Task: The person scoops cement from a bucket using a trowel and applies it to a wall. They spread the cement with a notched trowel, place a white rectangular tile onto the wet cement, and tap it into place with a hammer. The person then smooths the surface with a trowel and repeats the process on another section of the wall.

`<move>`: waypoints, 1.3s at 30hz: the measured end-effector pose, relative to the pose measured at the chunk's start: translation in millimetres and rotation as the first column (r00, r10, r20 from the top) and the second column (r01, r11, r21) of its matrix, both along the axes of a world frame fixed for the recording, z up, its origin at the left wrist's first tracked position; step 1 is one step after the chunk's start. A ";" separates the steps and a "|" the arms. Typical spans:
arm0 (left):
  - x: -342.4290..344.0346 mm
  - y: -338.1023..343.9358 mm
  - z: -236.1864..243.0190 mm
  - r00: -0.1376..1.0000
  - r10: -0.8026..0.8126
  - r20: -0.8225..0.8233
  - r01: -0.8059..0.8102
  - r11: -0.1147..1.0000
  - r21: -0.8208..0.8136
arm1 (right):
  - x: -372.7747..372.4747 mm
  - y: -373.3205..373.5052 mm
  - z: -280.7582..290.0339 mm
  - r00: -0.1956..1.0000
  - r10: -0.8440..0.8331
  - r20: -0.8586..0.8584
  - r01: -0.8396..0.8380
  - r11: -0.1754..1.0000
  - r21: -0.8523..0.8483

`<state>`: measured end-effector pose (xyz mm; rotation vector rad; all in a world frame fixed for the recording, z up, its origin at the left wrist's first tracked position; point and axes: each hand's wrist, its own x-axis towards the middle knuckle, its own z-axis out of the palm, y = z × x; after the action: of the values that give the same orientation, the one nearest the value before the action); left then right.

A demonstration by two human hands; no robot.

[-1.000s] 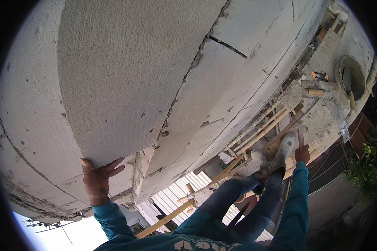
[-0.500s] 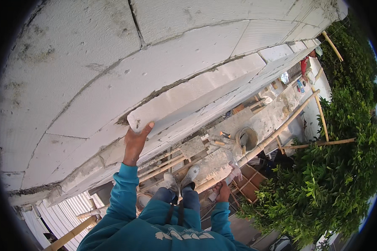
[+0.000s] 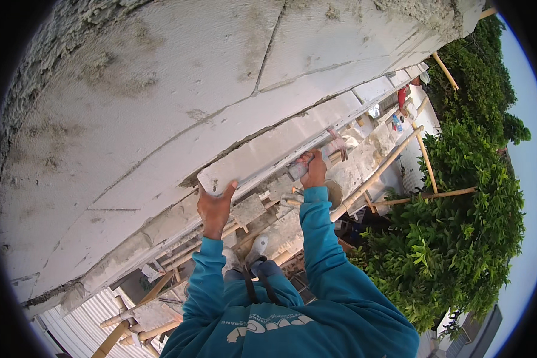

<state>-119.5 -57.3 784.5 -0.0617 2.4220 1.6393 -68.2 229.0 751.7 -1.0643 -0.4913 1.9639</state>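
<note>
A long white wall block [image 3: 280, 138] lies in the wall's top course, its rounded near end toward me. At that end, my left hand [image 3: 213, 210] grips the corner, thumb along the outer face and other fingers partly hidden. Raised just outside the wall, my right hand [image 3: 314, 170] is closed round a grey, mortar-stained hand tool [image 3: 297, 169]. Its exact kind is unclear, as the fingers cover much of it. A dark joint line runs between this block and the white wall face [image 3: 161, 101] beside it.
Below the wall runs a plank scaffold [image 3: 364, 156] with bamboo poles [image 3: 376, 174]. A bucket [image 3: 334, 192] stands there, partly behind my right arm. Farther along are blue bottles [image 3: 397, 123] and another person's red sleeve [image 3: 402, 96]. Leafy branches [image 3: 447, 238] fill the right side.
My right hand has come up from low beside my legs to the block's outer side, tool still in it. My left hand remains on the block's end. The view has shifted.
</note>
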 end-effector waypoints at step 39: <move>-8.1 -12.2 15.1 0.994 -0.105 0.020 0.107 0.978 -0.177 | 15.8 -172.8 36.1 0.960 0.272 -0.063 -0.273 0.962 -0.001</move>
<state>-127.6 -69.5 799.6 0.0302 2.5110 1.3715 -52.4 56.2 787.8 -0.9787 -0.6224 2.2351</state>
